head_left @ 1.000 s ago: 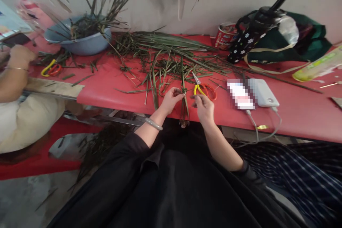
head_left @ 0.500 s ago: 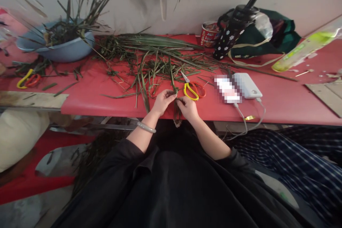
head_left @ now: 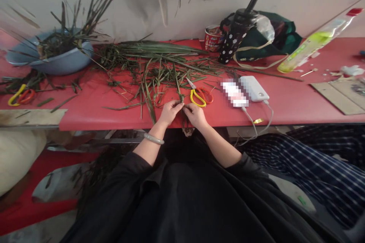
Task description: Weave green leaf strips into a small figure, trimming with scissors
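At the front edge of the red-covered table, my left hand (head_left: pixel 170 113) and my right hand (head_left: pixel 195 115) meet over a woven bundle of green leaf strips (head_left: pixel 181 98). Both hands pinch it between thumb and fingers. A long strip rises away from the bundle's far end, and loose ends hang down between my wrists over the table's edge. Just beyond my right hand lie scissors (head_left: pixel 200 97) with yellow and red handles, blades apart. Cut leaf strips (head_left: pixel 161 74) are strewn beyond my fingers. My fingertips partly cover the weave.
A blue basin (head_left: pixel 71 60) of leaf stalks stands at the left, near a second pair of scissors (head_left: pixel 21 96). A flowered black tumbler (head_left: pixel 234 38), a red tub (head_left: pixel 212 39), a green bag (head_left: pixel 281 41) and a bottle (head_left: pixel 310 51) line the back. A cabled power bank (head_left: pixel 254 88) lies right.
The view has shifted slightly to the right, so the table things sit further left. My hands have come a little closer together on the woven bundle.
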